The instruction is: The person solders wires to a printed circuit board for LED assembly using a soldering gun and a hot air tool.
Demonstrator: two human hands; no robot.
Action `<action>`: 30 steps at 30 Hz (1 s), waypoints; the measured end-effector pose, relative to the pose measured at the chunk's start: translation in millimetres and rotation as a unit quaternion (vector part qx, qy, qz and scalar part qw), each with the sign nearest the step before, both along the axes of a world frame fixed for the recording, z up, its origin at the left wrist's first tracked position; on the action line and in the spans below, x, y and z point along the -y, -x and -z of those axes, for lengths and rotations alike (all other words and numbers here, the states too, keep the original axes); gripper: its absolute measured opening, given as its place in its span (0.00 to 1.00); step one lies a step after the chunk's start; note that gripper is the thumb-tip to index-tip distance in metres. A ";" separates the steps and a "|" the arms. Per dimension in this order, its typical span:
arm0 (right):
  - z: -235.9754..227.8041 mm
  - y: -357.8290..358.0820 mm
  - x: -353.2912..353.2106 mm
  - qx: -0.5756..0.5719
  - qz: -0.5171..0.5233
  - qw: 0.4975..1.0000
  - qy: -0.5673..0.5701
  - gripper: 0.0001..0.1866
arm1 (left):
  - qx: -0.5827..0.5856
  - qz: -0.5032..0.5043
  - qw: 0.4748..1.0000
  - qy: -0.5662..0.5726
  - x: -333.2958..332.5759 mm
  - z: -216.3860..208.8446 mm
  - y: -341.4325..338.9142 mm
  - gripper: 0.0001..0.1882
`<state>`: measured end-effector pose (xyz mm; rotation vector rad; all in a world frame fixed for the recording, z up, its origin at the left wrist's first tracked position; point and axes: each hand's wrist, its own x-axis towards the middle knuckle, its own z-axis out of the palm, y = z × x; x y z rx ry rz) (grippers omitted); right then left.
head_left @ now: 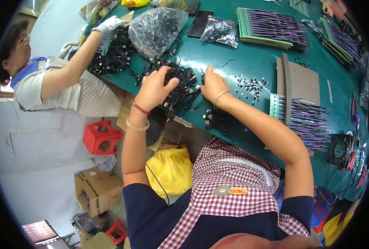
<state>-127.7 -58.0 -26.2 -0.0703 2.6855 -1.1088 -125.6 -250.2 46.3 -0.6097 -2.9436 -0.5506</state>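
My left hand [154, 88] reaches over a heap of black cables [180, 85] with small pale connectors, at the table's near edge. Its thumb and fingers are apart, and no held thing shows between them. To the right, my right hand [213, 86] is closed, with a piece of black cable at its fingertips; most of what it grips is hidden. A smaller bunch of black cables [222, 120] lies below my right forearm. Small black and white parts [253, 88] are scattered to the right of my right hand.
A clear bag of black cables [157, 31] stands beyond the heap. Stacks of green circuit boards with wires [271, 29] lie at the back; more boards [301, 120] lie right under a grey bar [286, 89]. At left, a gloved co-worker's hand [109, 25] is over another cable pile.
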 end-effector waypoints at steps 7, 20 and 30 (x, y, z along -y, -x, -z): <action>13.3 25.4 -9.7 0.223 0.104 0.887 0.390 0.14 | 0.171 -0.067 0.972 -0.148 3.2 -6.5 2.6 0.11; 13.5 42.0 19.5 -0.026 0.060 0.996 0.057 0.23 | 0.053 -0.050 0.997 -0.019 -15.3 9.3 9.7 0.17; -6.4 49.4 -33.3 0.041 0.128 0.936 0.324 0.18 | 0.132 -0.043 0.984 0.114 -32.8 25.7 50.0 0.20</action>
